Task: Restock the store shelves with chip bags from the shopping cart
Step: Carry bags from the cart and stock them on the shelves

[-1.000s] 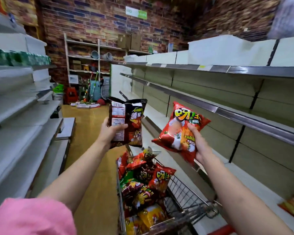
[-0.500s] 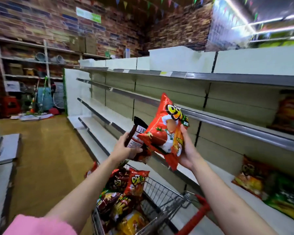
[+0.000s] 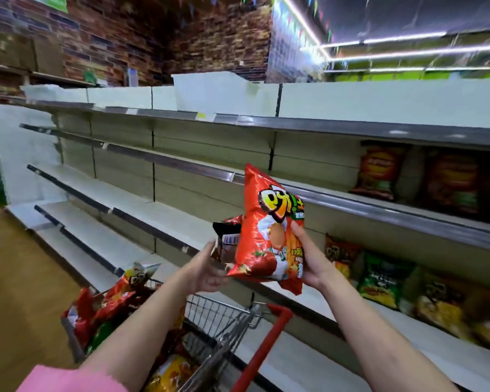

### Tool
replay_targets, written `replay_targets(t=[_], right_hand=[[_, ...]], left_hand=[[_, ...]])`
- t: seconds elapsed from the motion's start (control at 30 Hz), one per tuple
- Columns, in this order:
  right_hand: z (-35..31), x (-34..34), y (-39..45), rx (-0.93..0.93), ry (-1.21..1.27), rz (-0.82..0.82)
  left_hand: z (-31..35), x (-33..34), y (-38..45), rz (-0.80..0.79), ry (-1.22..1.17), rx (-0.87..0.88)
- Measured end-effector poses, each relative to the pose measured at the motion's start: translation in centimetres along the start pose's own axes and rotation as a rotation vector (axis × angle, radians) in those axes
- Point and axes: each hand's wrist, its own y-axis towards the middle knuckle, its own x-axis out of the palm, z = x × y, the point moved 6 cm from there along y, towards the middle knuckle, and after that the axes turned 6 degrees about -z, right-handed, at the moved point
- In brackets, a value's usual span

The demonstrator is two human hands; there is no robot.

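Observation:
My right hand (image 3: 309,258) grips a red chip bag (image 3: 263,236), held upright in front of the shelves. Behind it my left hand (image 3: 207,271) holds a dark chip bag (image 3: 227,239), mostly hidden by the red one. The shopping cart (image 3: 224,321) with a red handle stands below my arms and holds several chip bags (image 3: 108,304). To the right, chip bags stand on the middle shelf (image 3: 379,174) and on the lower shelf (image 3: 385,278).
Long white shelves (image 3: 125,199) run along the aisle to the left of the stocked part. A brick wall with a storage rack (image 3: 40,77) closes the far end. Wooden floor (image 3: 17,278) lies left of the cart.
The view has swung right toward the shelves. Both hands have come close together, the red bag now upright and covering the dark one. More stocked bags show at right.

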Motion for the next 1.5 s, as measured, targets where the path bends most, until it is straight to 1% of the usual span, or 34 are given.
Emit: replay_targets(t=[0.2,0.27,0.37,0.43,0.57,0.67,0.73,0.83,1.07,1.3,1.5], right_hand=[[-0.7,-2.8,-5.1,0.106,-0.115,0.039],[-1.3,-3.3,-7.4,0.127,-0.157,0.028],[-2.6,-4.4,-11.6,0.119,-0.159,0.050],[-3.3,-6.0,-14.4,0.101,-0.157,0.125],[-4.5,-9.8,-20.7,0.030,-0.156,0.291],[-5.4,-12.0,-25.5,-0.034,-0.124,0.392],[-5.8,-13.0,-28.3,-0.054,-0.109,0.451],[-6.3,-14.2,-31.7,-0.097,-0.086,0.521],[-6.1,-16.2,-37.2,-0.165,-0.092,0.616],[-5.1,-16.9,-42.0,-0.135,-0.221,0.688],[-3.9,-18.0,-46.5,-0.128,-0.231,0.762]], left_hand=[[2.2,7.6,-0.4,-0.248,-0.263,0.060],[2.8,10.2,-1.0,-0.302,-0.303,0.089],[3.0,14.3,-1.6,-0.324,-0.277,0.106],[2.9,16.8,-1.8,-0.305,-0.265,0.142],[2.0,21.0,-2.0,-0.348,-0.269,0.243],[1.6,23.8,-3.6,-0.322,-0.222,0.367],[1.4,26.1,-5.2,-0.357,-0.199,0.403],[0.7,29.2,-7.0,-0.420,-0.157,0.382],[-0.8,34.8,-9.8,-0.483,-0.089,0.339],[-4.6,37.7,-9.6,-0.476,-0.029,0.259],[-6.8,40.7,-10.5,-0.465,-0.030,0.252]])
